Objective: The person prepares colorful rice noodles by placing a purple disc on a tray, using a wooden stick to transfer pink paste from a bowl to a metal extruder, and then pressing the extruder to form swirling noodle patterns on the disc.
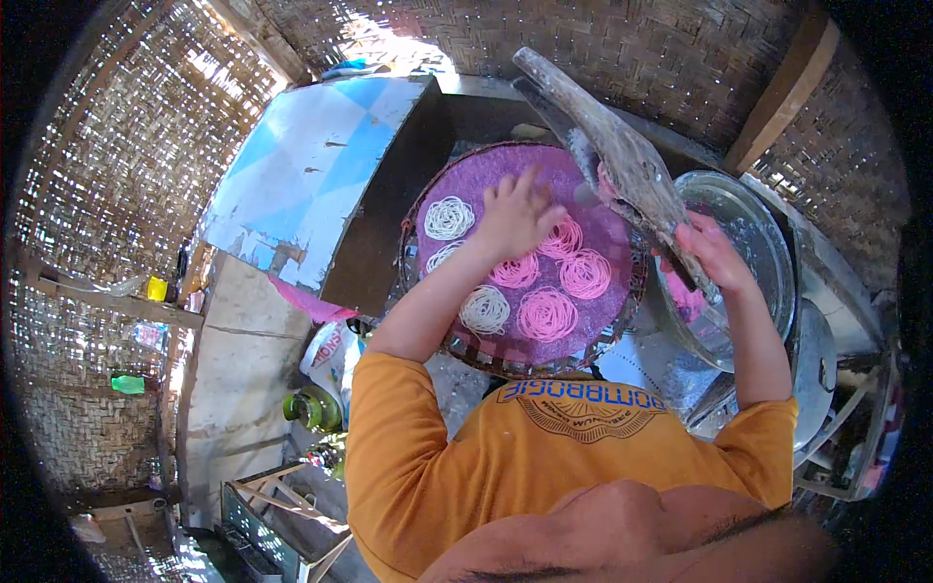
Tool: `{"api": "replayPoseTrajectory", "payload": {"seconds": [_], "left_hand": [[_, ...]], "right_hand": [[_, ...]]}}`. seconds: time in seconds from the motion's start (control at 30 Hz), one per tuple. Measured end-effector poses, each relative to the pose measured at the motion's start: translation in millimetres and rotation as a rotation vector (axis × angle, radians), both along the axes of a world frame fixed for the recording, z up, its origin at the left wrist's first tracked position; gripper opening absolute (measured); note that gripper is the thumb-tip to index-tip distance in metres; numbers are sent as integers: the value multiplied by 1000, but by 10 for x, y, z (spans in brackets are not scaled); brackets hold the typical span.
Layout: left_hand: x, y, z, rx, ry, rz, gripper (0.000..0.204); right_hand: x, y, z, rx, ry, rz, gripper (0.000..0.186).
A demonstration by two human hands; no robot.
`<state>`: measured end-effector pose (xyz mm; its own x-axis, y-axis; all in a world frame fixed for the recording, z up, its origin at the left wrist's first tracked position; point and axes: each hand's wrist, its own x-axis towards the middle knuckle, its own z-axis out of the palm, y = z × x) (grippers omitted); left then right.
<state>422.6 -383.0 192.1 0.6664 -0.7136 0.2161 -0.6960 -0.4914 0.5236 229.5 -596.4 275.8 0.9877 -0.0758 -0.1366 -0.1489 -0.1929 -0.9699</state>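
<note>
Head (622, 534) and orange shirt (418, 437) nearest; seven coils beyond

Spread wide, the left hand's (520, 219) fingers show no grip on anything; the palm is hidden, so whether it touches what lies beneath cannot be told. One pink coil (565, 236) lies just right of those fingers, and three more pink ones lie nearer the shirt. Of three white coils (449, 219), one sits left of the hand, one is partly behind the forearm, and one lies on its near side. All seven visible coils rest on one round purple tray (474, 175).

Curled around the near end of one long piece of wood (637, 160), the right hand (717, 255) holds it aslant over the tray's right edge. One pink lump (686, 297) shows below that hand, beside one metal basin (761, 209). Left of the tray stands one blue-and-white box (301, 165).
</note>
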Motion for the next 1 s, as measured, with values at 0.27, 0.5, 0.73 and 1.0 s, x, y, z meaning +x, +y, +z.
{"api": "replayPoseTrajectory", "payload": {"seconds": [0.27,0.5,0.73,1.0], "left_hand": [[761,276,933,-1486,1354,-807,83],[1095,362,859,-1653,1240,-894,74],[1324,443,335,-1839,1246,-555,66],[1134,544,407,-1850,1261,-412,59]], "right_hand": [[269,265,45,200,88,183,60],[742,361,33,419,377,237,49],[1243,336,-190,-98,362,294,46],[1086,340,96,-224,281,287,43]]}}
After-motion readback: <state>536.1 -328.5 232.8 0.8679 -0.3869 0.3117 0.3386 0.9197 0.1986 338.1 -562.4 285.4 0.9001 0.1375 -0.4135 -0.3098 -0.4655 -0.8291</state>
